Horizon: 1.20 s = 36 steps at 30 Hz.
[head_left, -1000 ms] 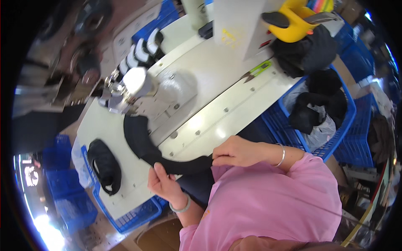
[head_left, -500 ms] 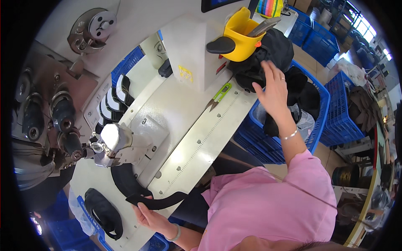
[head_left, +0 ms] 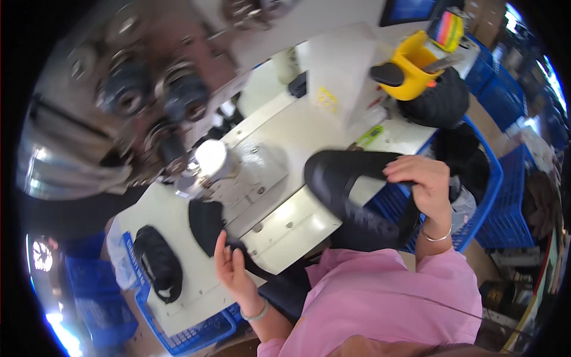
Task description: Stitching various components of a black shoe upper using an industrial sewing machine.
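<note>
My right hand (head_left: 419, 184) grips the edge of a black cap-like fabric piece (head_left: 333, 181), its rounded body blurred by motion and a wide opening showing through it. The piece hangs above the front edge of the white sewing table (head_left: 291, 223). To the left, my left hand (head_left: 235, 273) has its fingers stretched apart, close beside a black fabric strip (head_left: 205, 223) that curves over the table below the white sewing machine arm (head_left: 212, 157). No object shows between those fingers.
Another black sewn piece (head_left: 157, 262) lies at the table's left. Green thread snips (head_left: 372, 135) and a yellow duck-shaped holder (head_left: 410, 71) are at the far right, above a blue crate (head_left: 493, 178) of black fabric. Thread cones (head_left: 128, 89) stand upper left.
My right hand has come back from the dark pile by the yellow holder, bringing the black cap-like piece. My left hand has let go of the strip's end. The whole view has shifted.
</note>
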{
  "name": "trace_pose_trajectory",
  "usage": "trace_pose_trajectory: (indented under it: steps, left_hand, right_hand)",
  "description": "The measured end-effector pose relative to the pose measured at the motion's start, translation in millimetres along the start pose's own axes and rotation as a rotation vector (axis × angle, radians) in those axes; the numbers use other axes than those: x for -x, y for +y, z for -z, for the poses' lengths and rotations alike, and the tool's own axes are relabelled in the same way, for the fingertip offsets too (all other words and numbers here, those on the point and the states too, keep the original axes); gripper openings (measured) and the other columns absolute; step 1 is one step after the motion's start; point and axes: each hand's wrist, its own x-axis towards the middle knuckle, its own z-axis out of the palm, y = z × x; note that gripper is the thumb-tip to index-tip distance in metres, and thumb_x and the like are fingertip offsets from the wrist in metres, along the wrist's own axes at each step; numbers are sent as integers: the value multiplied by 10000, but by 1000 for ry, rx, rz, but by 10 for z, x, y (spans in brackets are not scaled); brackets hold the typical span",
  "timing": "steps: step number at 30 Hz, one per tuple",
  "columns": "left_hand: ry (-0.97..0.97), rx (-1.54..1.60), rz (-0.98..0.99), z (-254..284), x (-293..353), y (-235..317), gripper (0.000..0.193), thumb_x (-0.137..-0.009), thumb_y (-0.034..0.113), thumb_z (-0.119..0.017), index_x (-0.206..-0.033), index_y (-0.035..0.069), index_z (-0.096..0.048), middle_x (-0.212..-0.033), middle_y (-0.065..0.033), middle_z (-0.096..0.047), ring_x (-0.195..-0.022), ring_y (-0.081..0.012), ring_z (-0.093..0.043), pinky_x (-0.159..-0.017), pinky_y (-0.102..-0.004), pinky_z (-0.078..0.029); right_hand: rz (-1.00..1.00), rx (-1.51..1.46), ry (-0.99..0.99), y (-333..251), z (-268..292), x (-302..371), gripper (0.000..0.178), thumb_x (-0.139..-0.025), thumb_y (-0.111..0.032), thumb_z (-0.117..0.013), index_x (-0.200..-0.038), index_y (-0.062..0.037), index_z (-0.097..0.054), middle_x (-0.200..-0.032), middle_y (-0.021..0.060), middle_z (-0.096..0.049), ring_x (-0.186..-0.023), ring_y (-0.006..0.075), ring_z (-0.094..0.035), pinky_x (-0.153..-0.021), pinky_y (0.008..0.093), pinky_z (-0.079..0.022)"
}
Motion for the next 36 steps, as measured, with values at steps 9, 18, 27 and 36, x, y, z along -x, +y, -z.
trace_pose_trajectory:
  steps: [9,18,27,36]
  left_hand:
    - [-136,-155,4,-34,-164,211,259,-847,-79,-563,-1086,11,-524,-929,-2,-538,-798,-57,-509,-686,-158,-397]
    - [-125,47,9,184,-469,652,411,-805,-93,-587,-1182,11,-462,-946,-32,-555,-804,-83,-521,-710,-200,-423]
    - [-223,-496,-334,-151,-723,922,354,-780,5,-685,-1111,22,-559,-974,-111,-606,-763,-150,-582,-723,-242,-469]
    - [-288,-708,-668,-393,-783,1064,268,-726,3,-707,-991,19,-665,-1079,-135,-600,-917,-281,-625,-811,-325,-498]
  right_hand:
    - [222,285,-929,-57,-946,-465,374,-695,12,-562,-1058,-37,-632,-954,110,-658,-881,290,-645,-721,387,-524]
    - [812,177,-254,-383,-1043,-1010,334,-740,-98,-595,-1072,-77,-635,-1126,66,-613,-1063,209,-573,-889,353,-473]
    - [882,223,-185,-315,-1426,-1295,318,-730,-142,-648,-1041,-89,-620,-1174,78,-561,-1142,251,-519,-920,481,-421]
    - [776,110,-325,-361,-1381,-1326,354,-716,-88,-638,-1070,-97,-627,-1242,115,-565,-1089,303,-572,-933,461,-441]
